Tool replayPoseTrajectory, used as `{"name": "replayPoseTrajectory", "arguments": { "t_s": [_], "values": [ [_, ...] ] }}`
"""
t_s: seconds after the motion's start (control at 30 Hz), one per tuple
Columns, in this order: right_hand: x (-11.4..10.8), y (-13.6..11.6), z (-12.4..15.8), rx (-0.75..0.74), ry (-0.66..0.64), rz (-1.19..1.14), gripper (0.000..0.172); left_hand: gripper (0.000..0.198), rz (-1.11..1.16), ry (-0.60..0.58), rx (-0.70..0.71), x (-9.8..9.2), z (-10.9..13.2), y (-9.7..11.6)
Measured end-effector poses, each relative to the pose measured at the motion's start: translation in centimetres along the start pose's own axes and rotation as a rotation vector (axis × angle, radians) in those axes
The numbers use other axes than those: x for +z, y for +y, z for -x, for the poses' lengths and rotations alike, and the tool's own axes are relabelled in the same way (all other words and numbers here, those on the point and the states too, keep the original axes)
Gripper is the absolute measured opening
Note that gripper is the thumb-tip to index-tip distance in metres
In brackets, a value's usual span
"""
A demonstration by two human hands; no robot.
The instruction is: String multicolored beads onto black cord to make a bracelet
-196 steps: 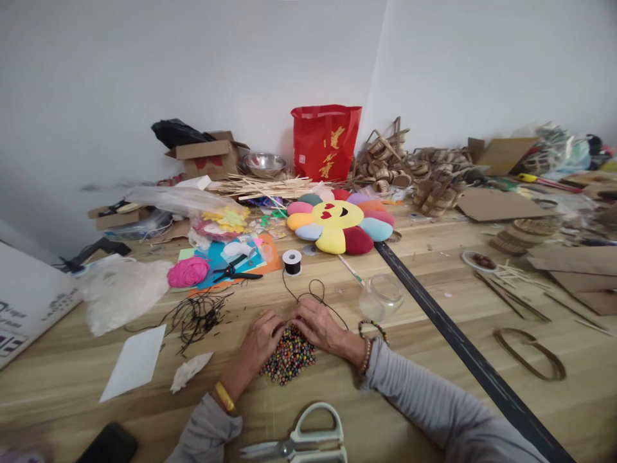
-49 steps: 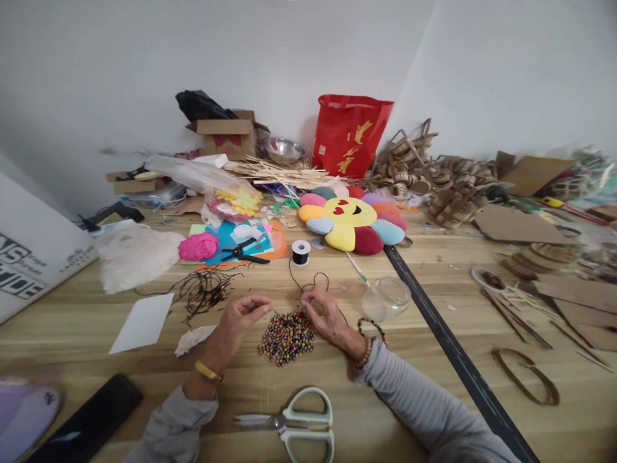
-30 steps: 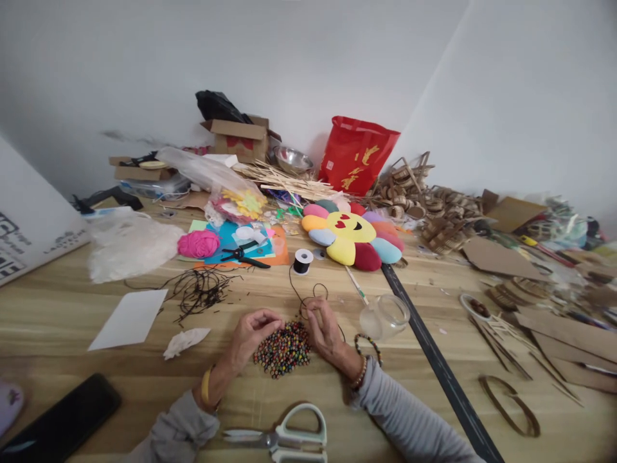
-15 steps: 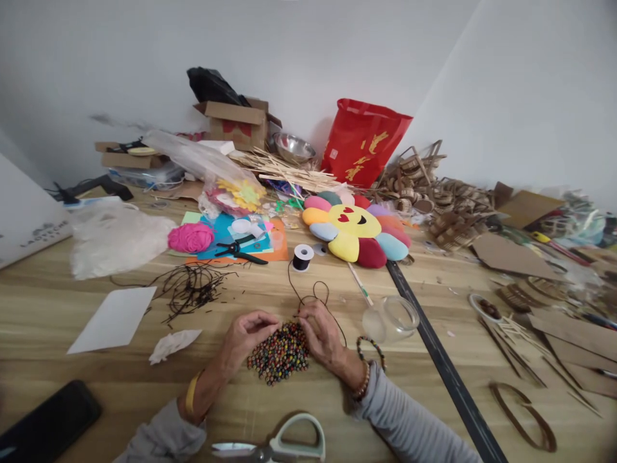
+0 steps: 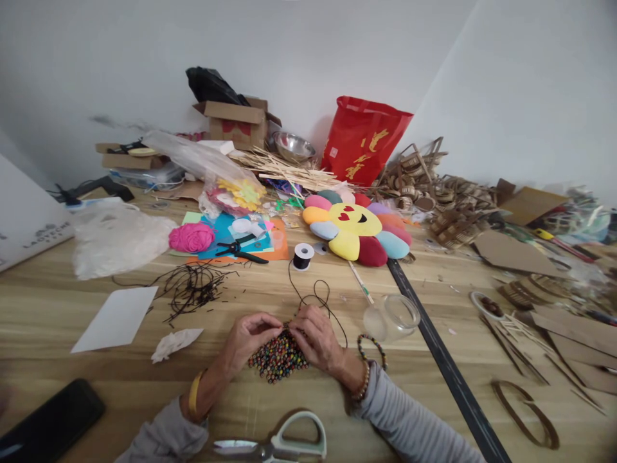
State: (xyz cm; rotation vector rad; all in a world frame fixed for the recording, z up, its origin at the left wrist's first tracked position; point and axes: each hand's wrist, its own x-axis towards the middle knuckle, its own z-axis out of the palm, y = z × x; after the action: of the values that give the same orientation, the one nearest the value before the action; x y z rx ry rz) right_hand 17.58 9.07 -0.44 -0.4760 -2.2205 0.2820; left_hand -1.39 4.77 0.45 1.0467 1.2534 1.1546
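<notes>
Head view: near bottom middle, left hand (image 5: 246, 339) pinches tight by colourful beads (image 5: 278, 361); right hand (image 5: 319, 339) curls, its grip I can't tell.

Pale grey walls (image 5: 270, 51) meeting at a slanted corner line (image 5: 447, 64), upper right; a dark smudge (image 5: 108, 119) marks the wall at left. Below, a wooden table (image 5: 347, 424) with streaked light-brown grain, crossed diagonally by a black strip (image 5: 443, 361). Lighting soft.

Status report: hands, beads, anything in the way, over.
Left hand and right hand nearly meeting at bead pile; grip unclear. Black cord looped beyond, spool upright. Scissors lie nearer, clear of both hands.
</notes>
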Motion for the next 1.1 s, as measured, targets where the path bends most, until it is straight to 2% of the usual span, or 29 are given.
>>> {"name": "replayPoseTrajectory", "arguments": {
  "t_s": [0.87, 1.1],
  "values": [
    [0.14, 0.11, 0.22, -0.030, -0.033, 0.025, 0.010, 0.016, -0.012, 0.008, 0.066, -0.04, 0.04, -0.95],
    [0.25, 0.23, 0.40, -0.032, -0.041, 0.029, 0.010, 0.016, -0.013, -0.005, 0.048, -0.09, 0.10, -0.60]
  ]
}}
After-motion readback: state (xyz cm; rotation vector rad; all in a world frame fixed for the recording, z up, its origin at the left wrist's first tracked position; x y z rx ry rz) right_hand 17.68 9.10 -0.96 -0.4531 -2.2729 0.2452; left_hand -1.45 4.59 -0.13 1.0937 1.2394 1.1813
